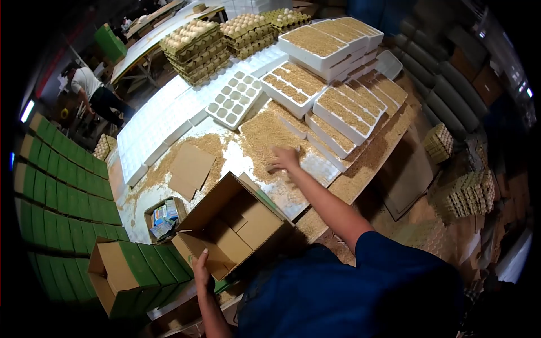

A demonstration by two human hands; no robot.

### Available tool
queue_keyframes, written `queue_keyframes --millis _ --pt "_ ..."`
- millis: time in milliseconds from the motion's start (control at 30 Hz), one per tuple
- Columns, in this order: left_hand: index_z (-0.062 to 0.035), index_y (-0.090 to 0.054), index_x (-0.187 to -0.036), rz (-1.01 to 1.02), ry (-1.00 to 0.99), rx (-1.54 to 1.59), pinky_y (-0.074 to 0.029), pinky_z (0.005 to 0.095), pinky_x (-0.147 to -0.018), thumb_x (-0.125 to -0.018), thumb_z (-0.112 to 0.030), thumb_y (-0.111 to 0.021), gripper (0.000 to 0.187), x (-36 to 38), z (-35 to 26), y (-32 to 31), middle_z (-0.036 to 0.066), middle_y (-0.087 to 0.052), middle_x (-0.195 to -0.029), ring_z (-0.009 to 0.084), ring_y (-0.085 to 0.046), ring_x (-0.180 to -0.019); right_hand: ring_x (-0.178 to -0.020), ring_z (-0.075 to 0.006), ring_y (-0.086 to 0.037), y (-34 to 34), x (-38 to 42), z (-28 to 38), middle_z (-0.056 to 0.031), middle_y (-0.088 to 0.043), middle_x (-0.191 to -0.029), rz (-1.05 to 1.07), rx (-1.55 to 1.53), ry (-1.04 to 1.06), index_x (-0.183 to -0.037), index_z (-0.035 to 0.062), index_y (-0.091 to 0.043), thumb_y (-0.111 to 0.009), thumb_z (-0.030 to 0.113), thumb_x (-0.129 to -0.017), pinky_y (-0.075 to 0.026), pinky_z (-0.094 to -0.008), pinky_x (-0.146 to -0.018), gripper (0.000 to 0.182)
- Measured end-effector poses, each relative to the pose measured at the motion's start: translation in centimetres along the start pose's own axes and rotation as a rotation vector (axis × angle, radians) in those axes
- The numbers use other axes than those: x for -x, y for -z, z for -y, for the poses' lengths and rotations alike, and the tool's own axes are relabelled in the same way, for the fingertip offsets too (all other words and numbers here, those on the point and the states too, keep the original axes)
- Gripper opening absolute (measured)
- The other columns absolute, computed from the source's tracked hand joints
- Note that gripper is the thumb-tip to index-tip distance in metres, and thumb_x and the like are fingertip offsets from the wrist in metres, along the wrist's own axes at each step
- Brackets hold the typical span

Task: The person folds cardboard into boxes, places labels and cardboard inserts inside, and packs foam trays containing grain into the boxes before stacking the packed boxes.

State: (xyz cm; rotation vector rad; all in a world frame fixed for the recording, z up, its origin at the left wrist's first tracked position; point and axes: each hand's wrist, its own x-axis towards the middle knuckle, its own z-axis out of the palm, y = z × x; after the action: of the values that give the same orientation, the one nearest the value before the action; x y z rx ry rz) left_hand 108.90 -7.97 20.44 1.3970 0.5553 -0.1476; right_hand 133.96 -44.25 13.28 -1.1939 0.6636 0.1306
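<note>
My left hand [201,267] grips the near edge of an open, empty cardboard box [234,228], thumb up against its wall. The box rests tilted at the table's front edge. Over the table [231,158], my right hand [284,159] reaches into a spread of loose husks [262,141]; its fingers are partly bent, and whether they hold any husks is too small to tell. Right of that hand stand white foam trays filled with husks [349,112]. Beyond it lies an empty foam tray with round hollows [234,98].
A flat cardboard piece [191,169] and a small box of packets [164,218] lie to the left. Egg trays [194,48] are stacked at the back. Green boxes [62,225] line the left side. A person [87,84] bends over at the far left.
</note>
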Motion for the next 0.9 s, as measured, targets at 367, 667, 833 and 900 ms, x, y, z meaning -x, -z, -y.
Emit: queue_keyframes --millis 367,667,833,900 --pt "0.0009 -0.06 -0.118 -0.074 -0.044 -0.067 -0.049 0.0337 -0.086 -0.093 -0.019 -0.061 0.032 0.4 -0.4 -1.5 0.009 -0.066 -0.108 0.02 -0.063 -0.096 -0.07 -0.0228 -0.056 4.7 -11.4 -2.0 -0.0137 -0.06 -0.087 -0.377 -0.047 -0.189 -0.093 -0.0033 -0.061 -0.074 0.011 -0.083 -0.049 -0.0394 -0.057 0.022" --pt "-0.0004 -0.06 -0.121 -0.04 -0.071 -0.074 -0.05 0.0342 -0.087 -0.092 -0.019 -0.06 0.034 -0.2 0.3 -0.9 0.009 -0.066 -0.109 0.0214 -0.065 -0.098 -0.054 -0.0203 -0.034 5.4 -13.9 -1.8 -0.0109 -0.047 -0.077 -0.269 0.061 -0.338 -0.09 0.0096 -0.05 -0.067 0.018 -0.074 -0.023 -0.0359 -0.041 0.024" --pt "0.0009 -0.059 -0.121 -0.036 -0.107 -0.107 -0.049 0.0338 -0.087 -0.092 -0.019 -0.059 0.035 -0.1 0.0 -1.2 0.009 -0.066 -0.11 0.0209 -0.064 -0.097 -0.06 -0.0207 -0.044 5.4 -16.3 -2.4 -0.0111 -0.052 -0.084 -0.197 0.031 -0.289 -0.085 0.0097 -0.054 -0.071 0.021 -0.075 -0.034 -0.0352 -0.047 0.023" --pt "0.0012 -0.059 -0.121 -0.031 -0.121 -0.115 -0.049 0.0338 -0.088 -0.092 -0.019 -0.059 0.036 0.0 -0.3 -1.3 0.009 -0.066 -0.11 0.0208 -0.064 -0.097 -0.055 -0.0194 -0.045 5.0 -14.6 -2.2 -0.0095 -0.053 -0.08 -0.129 0.042 -0.305 -0.086 0.0094 -0.055 -0.074 0.026 -0.077 -0.036 -0.0325 -0.044 0.026"
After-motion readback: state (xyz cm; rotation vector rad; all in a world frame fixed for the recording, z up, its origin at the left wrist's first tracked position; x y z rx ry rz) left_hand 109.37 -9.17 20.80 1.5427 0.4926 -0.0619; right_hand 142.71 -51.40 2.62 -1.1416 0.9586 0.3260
